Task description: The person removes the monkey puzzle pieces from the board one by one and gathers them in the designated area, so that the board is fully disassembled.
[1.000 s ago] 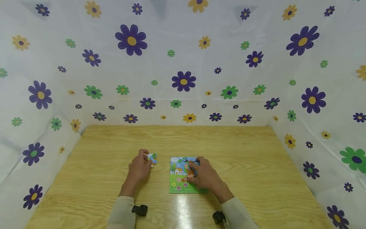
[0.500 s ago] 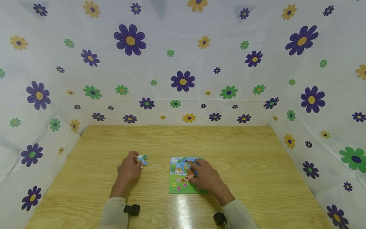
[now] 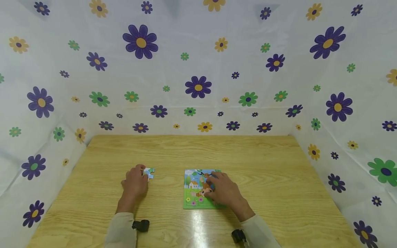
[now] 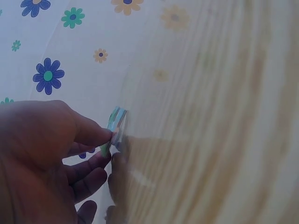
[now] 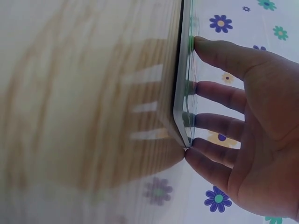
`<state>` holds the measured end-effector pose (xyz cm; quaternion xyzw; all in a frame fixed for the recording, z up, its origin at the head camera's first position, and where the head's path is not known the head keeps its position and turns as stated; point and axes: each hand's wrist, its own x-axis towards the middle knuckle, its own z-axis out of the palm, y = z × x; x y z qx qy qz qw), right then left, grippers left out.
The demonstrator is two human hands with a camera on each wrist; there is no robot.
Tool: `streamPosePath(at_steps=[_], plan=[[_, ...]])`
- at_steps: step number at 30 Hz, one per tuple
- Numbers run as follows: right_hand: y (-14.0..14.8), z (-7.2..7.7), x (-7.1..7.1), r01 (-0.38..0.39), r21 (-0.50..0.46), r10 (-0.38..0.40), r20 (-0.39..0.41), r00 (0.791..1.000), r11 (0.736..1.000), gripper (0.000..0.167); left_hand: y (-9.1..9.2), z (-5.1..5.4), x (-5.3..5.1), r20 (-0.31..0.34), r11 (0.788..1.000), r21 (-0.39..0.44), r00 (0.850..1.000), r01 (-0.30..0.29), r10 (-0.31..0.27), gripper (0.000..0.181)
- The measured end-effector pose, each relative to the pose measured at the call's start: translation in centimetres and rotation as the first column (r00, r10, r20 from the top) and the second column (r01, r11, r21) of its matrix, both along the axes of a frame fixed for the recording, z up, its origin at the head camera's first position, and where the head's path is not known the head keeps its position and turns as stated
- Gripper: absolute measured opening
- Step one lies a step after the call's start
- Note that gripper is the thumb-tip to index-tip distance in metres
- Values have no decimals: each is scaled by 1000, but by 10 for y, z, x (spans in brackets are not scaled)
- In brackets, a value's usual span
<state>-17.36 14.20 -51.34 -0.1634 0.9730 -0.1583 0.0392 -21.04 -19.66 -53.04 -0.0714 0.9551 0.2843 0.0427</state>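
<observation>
A puzzle board (image 3: pixel 193 193) with a cow, a house and flowers lies flat on the wooden table. My right hand (image 3: pixel 225 191) rests its spread fingertips on the right part of the board and covers some of the picture; the right wrist view shows the fingertips touching the top face of the board (image 5: pixel 184 84). To the left of the board, my left hand (image 3: pixel 135 182) pinches small blue-and-green puzzle pieces (image 3: pixel 150 173), seen edge-on in the left wrist view (image 4: pixel 117 119) between thumb and fingers, close to the tabletop. How many pieces it holds I cannot tell.
The wooden table (image 3: pixel 192 151) runs back to a white flower-print sheet (image 3: pixel 173 75), which also stands at the left and right sides. Black wrist cameras are strapped at both cuffs.
My left hand has moved left with the puzzle pieces, away from the board. The right hand remains on the board with hardly any movement.
</observation>
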Motion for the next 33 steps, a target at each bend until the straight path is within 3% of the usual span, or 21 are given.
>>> streamPosePath(at_steps=[5, 9, 16, 25, 33], plan=[[1, 0, 2, 0, 16, 0, -15, 1000, 1000, 36, 2, 4, 3, 9, 999, -35, 1000, 4, -4, 43], [2, -1, 3, -5, 14, 5, -27, 1000, 1000, 35, 9, 7, 2, -16, 1000, -6, 1000, -7, 7, 45], [5, -3, 3, 11, -22, -12, -31, 999, 1000, 36, 36, 11, -3, -99, 997, 48, 994, 53, -48, 46], [4, -3, 4, 7, 9, -7, -26, 1000, 1000, 62, 68, 7, -1, -121, 995, 49, 990, 84, -77, 47], [5, -3, 3, 22, 35, -20, -32, 999, 999, 59, 87, 6, 2, -132, 994, 11, 985, 112, -110, 46]])
